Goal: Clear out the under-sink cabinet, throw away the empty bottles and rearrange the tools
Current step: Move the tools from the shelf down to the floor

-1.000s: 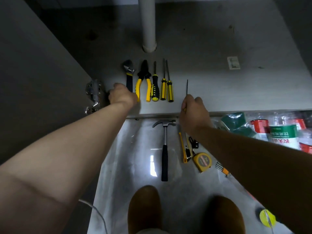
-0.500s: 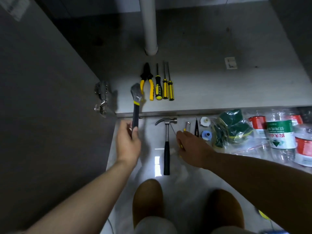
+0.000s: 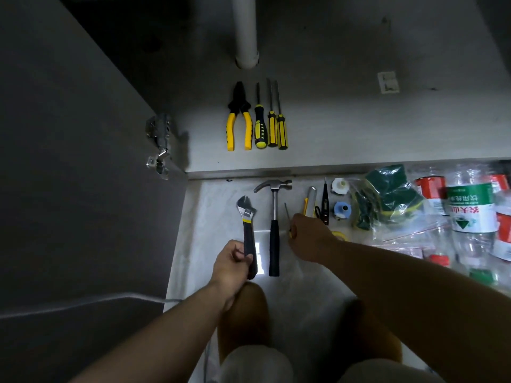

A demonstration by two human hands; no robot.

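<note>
A: Left grip point(image 3: 233, 261) clenched round the adjustable wrench point(image 3: 247, 225), just left of the hammer point(image 3: 273, 217).
B: Right grip point(image 3: 307, 239) pinches a thin screwdriver point(image 3: 287, 212), just right of it. I'd lay both parallel, handles level.

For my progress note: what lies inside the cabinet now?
Pliers, three screwdrivers, a pipe and a white tag. Nothing covers them; the back left corner is too dark.
</note>
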